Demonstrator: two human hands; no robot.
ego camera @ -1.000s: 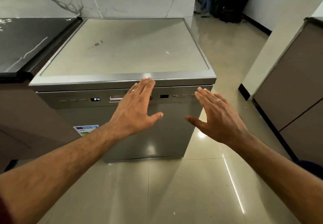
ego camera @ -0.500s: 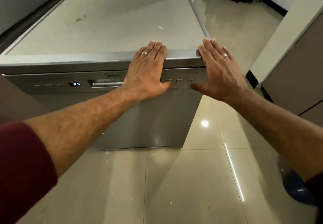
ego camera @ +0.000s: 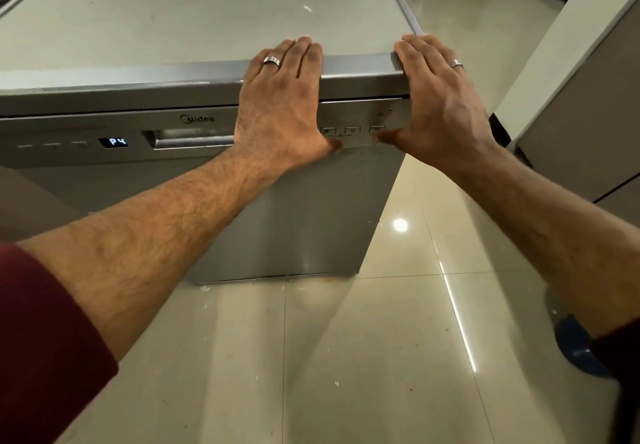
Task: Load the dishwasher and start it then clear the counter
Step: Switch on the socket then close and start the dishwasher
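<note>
A: Glossy cream floor tiles (ego camera: 346,357) run under everything, and a brown cabinet (ego camera: 588,124) stands off to the right. Where does the machine sit in that?

B: The dishwasher (ego camera: 304,221) stands straight ahead of the person, its pale top (ego camera: 194,17) spreading away from the camera and its steel door facing them. The door looks closed, or within a hair of it; a thin dark seam shows under the top's lip.

A: And the hands against it?

B: Both are laid flat on the upper front edge, toward the machine's right end. The left hand (ego camera: 280,104) has straight fingers, held together, lying over the lip onto the top, with the palm on the control strip. The right hand (ego camera: 440,97) wraps the front right corner the same way, fingers straight, thumb down along the panel. Neither pinches anything.

A: So what does the next move turn on?

B: The controls run in a long horizontal band. The buttons (ego camera: 352,130) sit in the gap between the two thumbs, touching distance from either; the right thumb seems nearest the outermost one. The handle recess (ego camera: 188,138) and the display (ego camera: 113,142) reading P4 lie left of the left hand.

A: Your guess?

B: Starting it likely means a short thumb or fingertip shift to those buttons.
</note>
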